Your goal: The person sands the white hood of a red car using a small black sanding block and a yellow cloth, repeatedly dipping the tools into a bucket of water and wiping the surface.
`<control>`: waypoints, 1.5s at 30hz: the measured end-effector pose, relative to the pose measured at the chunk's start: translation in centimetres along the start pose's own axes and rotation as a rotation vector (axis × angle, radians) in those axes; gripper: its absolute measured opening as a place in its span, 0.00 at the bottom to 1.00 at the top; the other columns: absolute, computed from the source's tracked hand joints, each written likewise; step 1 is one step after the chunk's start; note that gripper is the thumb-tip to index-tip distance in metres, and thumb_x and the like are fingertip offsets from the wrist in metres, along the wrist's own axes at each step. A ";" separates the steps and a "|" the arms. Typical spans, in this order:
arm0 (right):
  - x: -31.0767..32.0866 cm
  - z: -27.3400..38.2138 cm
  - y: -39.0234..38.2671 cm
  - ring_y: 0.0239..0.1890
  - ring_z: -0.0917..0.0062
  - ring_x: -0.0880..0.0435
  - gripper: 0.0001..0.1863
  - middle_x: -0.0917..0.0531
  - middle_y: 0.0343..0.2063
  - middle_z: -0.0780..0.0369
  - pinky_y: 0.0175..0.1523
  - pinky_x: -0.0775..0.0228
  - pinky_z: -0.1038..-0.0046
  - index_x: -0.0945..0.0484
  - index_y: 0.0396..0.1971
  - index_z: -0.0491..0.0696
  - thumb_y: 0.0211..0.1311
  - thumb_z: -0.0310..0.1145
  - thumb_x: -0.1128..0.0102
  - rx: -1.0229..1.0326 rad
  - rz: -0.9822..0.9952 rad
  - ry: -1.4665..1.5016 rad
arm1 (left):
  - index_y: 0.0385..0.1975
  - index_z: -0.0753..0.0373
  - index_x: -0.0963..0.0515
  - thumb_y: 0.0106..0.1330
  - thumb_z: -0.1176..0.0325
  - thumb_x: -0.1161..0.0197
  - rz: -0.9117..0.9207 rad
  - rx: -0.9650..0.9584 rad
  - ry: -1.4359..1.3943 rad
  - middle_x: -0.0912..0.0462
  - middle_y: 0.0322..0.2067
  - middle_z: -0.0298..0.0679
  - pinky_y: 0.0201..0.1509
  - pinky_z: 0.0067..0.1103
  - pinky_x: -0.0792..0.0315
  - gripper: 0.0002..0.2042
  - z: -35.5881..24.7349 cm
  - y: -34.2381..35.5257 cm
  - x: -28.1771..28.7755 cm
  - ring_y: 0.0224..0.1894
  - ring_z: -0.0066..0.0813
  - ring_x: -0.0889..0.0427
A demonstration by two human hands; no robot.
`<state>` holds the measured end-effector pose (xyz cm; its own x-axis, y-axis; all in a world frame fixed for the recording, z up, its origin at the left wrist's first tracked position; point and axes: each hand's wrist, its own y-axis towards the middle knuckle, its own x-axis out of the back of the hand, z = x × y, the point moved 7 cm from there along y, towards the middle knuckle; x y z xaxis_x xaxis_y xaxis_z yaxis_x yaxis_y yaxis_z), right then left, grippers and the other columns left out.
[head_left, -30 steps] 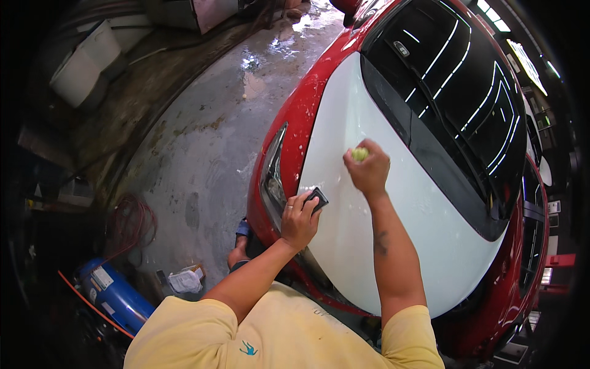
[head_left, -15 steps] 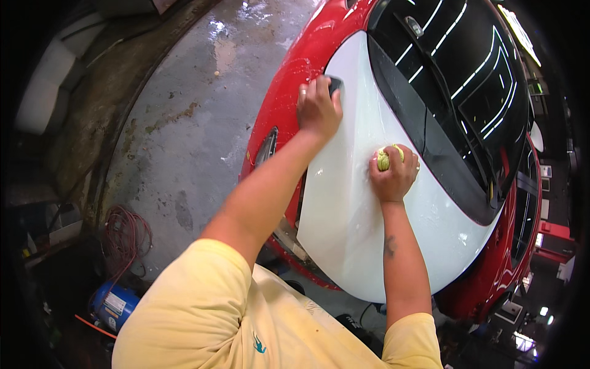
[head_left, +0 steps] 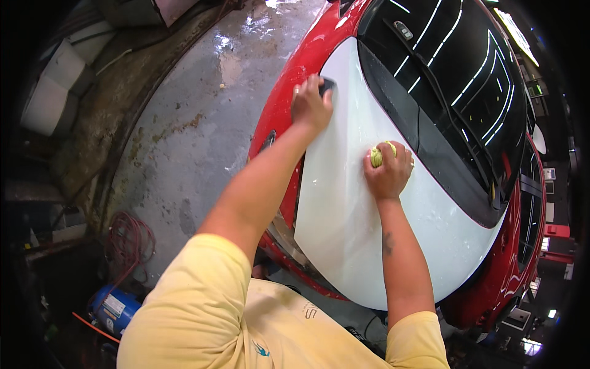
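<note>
My left hand (head_left: 312,102) grips a dark rectangular block (head_left: 327,86) against the far-left part of the white hood (head_left: 338,227) of a red car (head_left: 301,55). Nearer the middle, my right hand (head_left: 388,169) is closed on a crumpled yellow-green sponge or cloth (head_left: 381,154), pressed on the wet-looking hood. The black cowl (head_left: 418,141) and dark windshield (head_left: 448,74) lie just to the right.
A blue tank (head_left: 117,310) and a coiled red hose (head_left: 130,240) lie at lower left on the grey, patchy floor (head_left: 178,141). White containers (head_left: 52,92) stand at upper left, beyond a dark curved edge.
Since a second ago, my left hand with the block has moved up and away along the hood toward its far-left corner. My right hand with the yellow-green sponge has shifted slightly right.
</note>
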<state>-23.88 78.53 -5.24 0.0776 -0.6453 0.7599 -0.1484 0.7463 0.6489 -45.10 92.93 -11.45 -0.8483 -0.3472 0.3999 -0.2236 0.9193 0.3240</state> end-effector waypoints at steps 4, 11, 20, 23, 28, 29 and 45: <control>-0.5 -0.7 -0.9 0.50 0.63 0.18 0.15 0.17 0.47 0.65 0.58 0.25 0.54 0.17 0.37 0.57 0.51 0.37 0.21 -0.037 0.029 -0.014 | 0.57 0.65 0.19 0.72 0.66 0.27 -0.021 -0.187 0.046 0.12 0.53 0.50 0.69 0.51 0.25 0.18 0.1 -10.1 1.0 0.56 0.58 0.15; 0.4 -1.3 -1.2 0.51 0.64 0.19 0.14 0.17 0.47 0.66 0.58 0.25 0.54 0.17 0.36 0.58 0.51 0.37 0.21 -0.053 0.031 -0.009 | 0.56 0.63 0.17 0.66 0.70 0.22 0.081 -0.382 0.068 0.14 0.55 0.52 0.61 0.46 0.21 0.20 -2.4 -22.6 4.5 0.53 0.57 0.15; 0.2 -1.4 -1.7 0.49 0.65 0.19 0.15 0.17 0.46 0.66 0.56 0.25 0.55 0.16 0.37 0.59 0.50 0.39 0.21 -0.020 0.032 -0.027 | 0.57 0.63 0.18 0.70 0.67 0.25 -0.043 -0.272 -0.022 0.12 0.53 0.48 0.59 0.45 0.22 0.18 -3.9 -15.3 -0.9 0.53 0.55 0.15; 0.7 -1.4 -1.0 0.49 0.66 0.19 0.14 0.17 0.46 0.67 0.57 0.25 0.55 0.16 0.37 0.59 0.51 0.40 0.21 -0.035 0.041 -0.007 | 0.55 0.58 0.16 0.61 0.74 0.20 0.169 -0.361 0.007 0.14 0.61 0.50 0.65 0.41 0.23 0.22 -5.5 -31.3 3.6 0.57 0.52 0.14; 0.8 -1.7 -1.1 0.50 0.65 0.19 0.15 0.17 0.45 0.67 0.56 0.26 0.54 0.15 0.37 0.59 0.51 0.42 0.19 -0.063 0.035 0.015 | 0.56 0.60 0.19 0.64 0.74 0.23 0.025 -0.461 0.010 0.14 0.57 0.51 0.62 0.44 0.23 0.20 -5.1 -21.2 1.6 0.57 0.56 0.16; 0.9 -1.3 -0.8 0.50 0.65 0.19 0.15 0.17 0.45 0.66 0.57 0.26 0.54 0.15 0.37 0.59 0.52 0.42 0.19 -0.051 0.026 0.034 | 0.56 0.61 0.20 0.68 0.72 0.25 0.007 -0.374 -0.031 0.14 0.56 0.52 0.62 0.45 0.24 0.18 -4.5 -15.5 0.4 0.56 0.58 0.17; -0.2 0.3 0.7 0.65 0.57 0.25 0.29 0.22 0.60 0.58 0.70 0.37 0.46 0.22 0.62 0.63 0.69 0.61 0.30 -0.328 0.080 -0.228 | 0.70 0.61 0.28 0.60 0.78 0.22 0.634 -0.271 -0.356 0.19 0.53 0.44 0.62 0.33 0.22 0.36 0.9 -16.9 11.0 0.54 0.39 0.18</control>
<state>-24.29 79.10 -4.92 -0.1470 -0.5753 0.8046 0.1804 0.7842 0.5937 -51.04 73.70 -13.29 -0.8882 0.3528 0.2944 0.4426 0.8291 0.3416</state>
